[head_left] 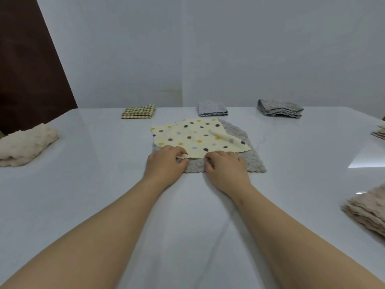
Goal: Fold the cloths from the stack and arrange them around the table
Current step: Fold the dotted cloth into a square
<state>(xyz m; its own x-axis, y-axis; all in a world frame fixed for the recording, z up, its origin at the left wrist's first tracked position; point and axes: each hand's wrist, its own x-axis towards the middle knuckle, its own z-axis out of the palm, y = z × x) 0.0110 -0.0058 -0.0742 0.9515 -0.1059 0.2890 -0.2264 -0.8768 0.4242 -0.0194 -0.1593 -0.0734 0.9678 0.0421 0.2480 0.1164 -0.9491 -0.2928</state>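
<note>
Cream polka-dot cloth [200, 136] lies spread, slightly rumpled, at the centre of the frame on top of a grey fluffy cloth [256, 161] on the white table [83, 195]. The left hand [166, 163] pinches the dotted cloth's near edge between thumb and fingers; the right hand [227, 170] is curled at the same edge, and whether it grasps the fabric cannot be told. Folded cloths lie around the table: green checked cloth [138, 111], pale grey cloth [212, 109] and grey ruffled cloth [280, 108] in the upper centre, cream fluffy cloth [27, 144] at left, beige cloth [366, 209] at lower right.

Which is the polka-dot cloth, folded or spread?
Mostly spread: the polka-dot cloth lies open atop the grey cloth; left hand pinches its corner.
</note>
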